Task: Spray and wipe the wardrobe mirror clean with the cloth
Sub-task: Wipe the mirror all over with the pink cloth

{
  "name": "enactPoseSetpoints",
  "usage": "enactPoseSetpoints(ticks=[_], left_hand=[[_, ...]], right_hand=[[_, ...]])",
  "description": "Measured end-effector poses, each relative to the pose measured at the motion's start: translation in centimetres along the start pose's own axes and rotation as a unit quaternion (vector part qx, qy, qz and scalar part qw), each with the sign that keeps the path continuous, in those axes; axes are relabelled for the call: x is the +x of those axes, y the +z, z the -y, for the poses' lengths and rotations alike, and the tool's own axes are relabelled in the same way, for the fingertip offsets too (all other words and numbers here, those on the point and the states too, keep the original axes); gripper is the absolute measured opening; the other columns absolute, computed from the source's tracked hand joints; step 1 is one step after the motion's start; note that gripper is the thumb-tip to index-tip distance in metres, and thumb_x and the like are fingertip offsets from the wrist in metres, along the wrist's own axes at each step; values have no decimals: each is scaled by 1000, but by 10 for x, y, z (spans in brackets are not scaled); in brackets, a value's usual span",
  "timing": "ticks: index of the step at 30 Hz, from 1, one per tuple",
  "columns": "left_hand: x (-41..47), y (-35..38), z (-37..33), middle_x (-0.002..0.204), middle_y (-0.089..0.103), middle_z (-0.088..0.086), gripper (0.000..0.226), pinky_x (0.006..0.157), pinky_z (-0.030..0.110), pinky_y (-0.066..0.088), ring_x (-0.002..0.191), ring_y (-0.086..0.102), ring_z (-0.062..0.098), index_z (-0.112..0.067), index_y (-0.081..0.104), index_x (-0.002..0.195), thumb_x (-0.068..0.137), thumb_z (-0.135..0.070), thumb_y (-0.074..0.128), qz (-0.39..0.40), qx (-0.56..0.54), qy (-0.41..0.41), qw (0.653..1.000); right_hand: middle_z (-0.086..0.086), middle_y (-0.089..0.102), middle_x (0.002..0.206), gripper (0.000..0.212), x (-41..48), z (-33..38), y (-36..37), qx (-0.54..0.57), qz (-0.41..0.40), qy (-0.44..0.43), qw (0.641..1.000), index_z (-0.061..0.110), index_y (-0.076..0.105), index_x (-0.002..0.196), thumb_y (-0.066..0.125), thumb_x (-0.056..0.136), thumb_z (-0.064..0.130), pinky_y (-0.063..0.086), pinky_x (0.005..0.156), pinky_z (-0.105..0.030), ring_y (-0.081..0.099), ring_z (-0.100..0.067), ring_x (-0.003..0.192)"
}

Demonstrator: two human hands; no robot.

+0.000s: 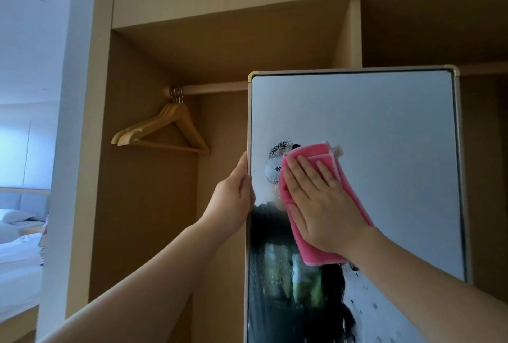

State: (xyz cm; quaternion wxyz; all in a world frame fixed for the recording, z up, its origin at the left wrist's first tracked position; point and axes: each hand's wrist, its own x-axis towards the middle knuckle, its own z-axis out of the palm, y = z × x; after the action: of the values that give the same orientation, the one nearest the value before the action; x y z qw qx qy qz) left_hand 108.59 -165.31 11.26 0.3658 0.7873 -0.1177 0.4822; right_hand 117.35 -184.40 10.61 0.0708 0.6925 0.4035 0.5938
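The wardrobe mirror (384, 122) stands upright in a pale frame with gold corners, right of centre. Spray droplets and wet streaks show on its glass near the middle left and lower down. A folded pink cloth (351, 186) lies flat against the glass. My right hand (321, 205) presses on the cloth with straight, spread fingers. My left hand (236, 197) grips the mirror's left frame edge, fingers curled round it. No spray bottle is in view.
An open wooden wardrobe (220, 48) surrounds the mirror. Wooden hangers (165, 131) hang on a rail (211, 88) at the left. A bed with white linen (19, 254) is visible in the room at far left.
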Motion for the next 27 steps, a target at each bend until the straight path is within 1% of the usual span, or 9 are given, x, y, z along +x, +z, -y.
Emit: enactPoseSetpoints(ticks=[2,5,10,12,14,16,19,22,27], left_hand=[[0,-2,3,71,64,-2,55,55,12,48,57,58,2,-63,26,136,102,-21,33,6,11,-3,1000],[0,-2,6,70,65,-22,53,58,8,45,62,61,-3,-46,24,146,102,-19,34,20,15,-11,1000],[-1,-2,2,86,43,-63,54,68,-11,29,80,44,-36,-32,25,150,101,-12,36,14,29,-8,999],[-1,-3,2,91,43,-61,53,69,-12,27,81,41,-38,-31,25,150,101,-12,37,18,27,-9,999],[-1,-4,2,117,38,-50,53,72,-12,25,88,36,-41,-31,24,150,102,-13,37,21,24,-9,999],[-2,-4,2,129,36,-37,53,75,-13,23,92,32,-42,-32,24,151,102,-15,37,24,26,-7,999],[-1,-4,3,123,38,-42,53,71,-12,26,86,37,-41,-34,24,150,102,-15,37,21,30,-3,999],[-1,-5,5,127,33,-43,54,78,-13,23,96,29,-42,-37,22,150,102,-16,37,24,32,5,999],[0,-4,9,118,27,-55,54,80,-13,21,100,26,-42,-38,21,150,102,-17,37,21,31,4,999]], right_hand=[[-14,13,161,60,6,-2,-2,0,5,-1,1000,3,19,152,11,102,37,11,121,-50,10,-30,150],[-11,18,160,58,18,-8,-8,1,2,0,1000,5,23,152,18,101,33,15,120,-51,14,-29,149],[-9,17,161,59,55,-25,-25,-6,7,17,1000,9,20,154,17,101,34,9,121,-50,12,-28,150],[-7,13,162,60,71,-32,-31,-8,8,33,999,10,16,155,12,101,36,6,121,-48,8,-27,150],[-6,12,163,61,85,-38,-36,-16,6,43,999,12,15,155,10,100,37,3,122,-48,6,-27,150],[-6,12,163,61,98,-45,-41,-25,4,51,998,12,14,155,10,99,37,2,121,-49,6,-27,150],[-5,11,163,62,116,-56,-46,-40,-5,76,996,13,12,156,9,99,38,2,121,-50,6,-27,151],[-6,10,164,61,127,-60,-48,-36,-14,88,995,13,11,155,11,99,37,4,121,-49,8,-28,150],[-17,13,162,59,125,-55,-45,-35,-44,120,991,13,15,155,17,102,39,7,121,-50,13,-37,148]])
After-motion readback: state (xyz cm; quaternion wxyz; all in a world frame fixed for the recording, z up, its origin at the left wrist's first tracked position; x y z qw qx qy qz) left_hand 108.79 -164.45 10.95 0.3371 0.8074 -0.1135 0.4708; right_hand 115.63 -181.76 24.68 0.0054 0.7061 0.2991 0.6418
